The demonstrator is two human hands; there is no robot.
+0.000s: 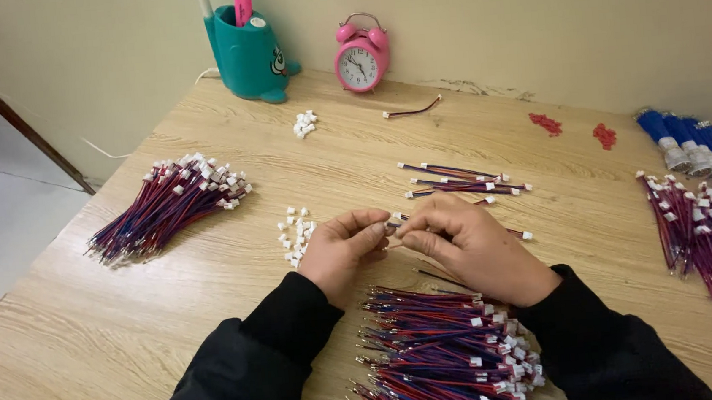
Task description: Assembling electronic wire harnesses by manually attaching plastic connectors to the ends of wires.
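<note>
At the middle of the pale wooden surface [87,331], left hand [339,252] and right hand [470,246] pinch one thin red-and-blue wire lead [392,225] between their fingers, with few finished leads [460,179] beyond, and white connector housings [295,234] and a large lead pile [444,354] apparently remaining.

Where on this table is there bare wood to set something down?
Bare wood lies in the near-left corner of the table, below the left wire bundle, and mid-table between the clock and the short wire row. It is crowded around both hands and along the right edge.
</note>
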